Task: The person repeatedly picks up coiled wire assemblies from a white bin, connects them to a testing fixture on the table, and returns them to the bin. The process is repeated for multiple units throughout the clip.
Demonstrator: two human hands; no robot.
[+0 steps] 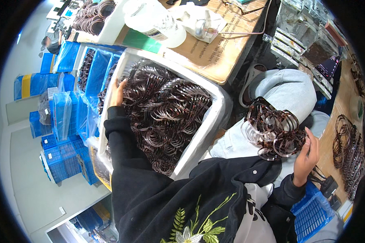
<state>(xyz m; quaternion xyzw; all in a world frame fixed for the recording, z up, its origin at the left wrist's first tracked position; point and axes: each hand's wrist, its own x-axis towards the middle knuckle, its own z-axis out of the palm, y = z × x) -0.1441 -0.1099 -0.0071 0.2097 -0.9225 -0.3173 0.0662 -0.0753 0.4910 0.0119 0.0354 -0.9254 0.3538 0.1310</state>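
A bundle of tortoiseshell eyeglass frames (275, 130), stacked front to back, held above the lap.

A bin (215, 117) of frames (162, 117) is positioned at left; a held bunch (273, 129) at right; a board (215, 52) behind the bin.

A bundle of tortoiseshell eyeglass frames (273, 131) is held up by the right hand (306, 156), fingers (312, 139) curled round it. The left hand (117, 92) is laid at the far left edge of a white box (209, 125) heaped with more frames (164, 113).
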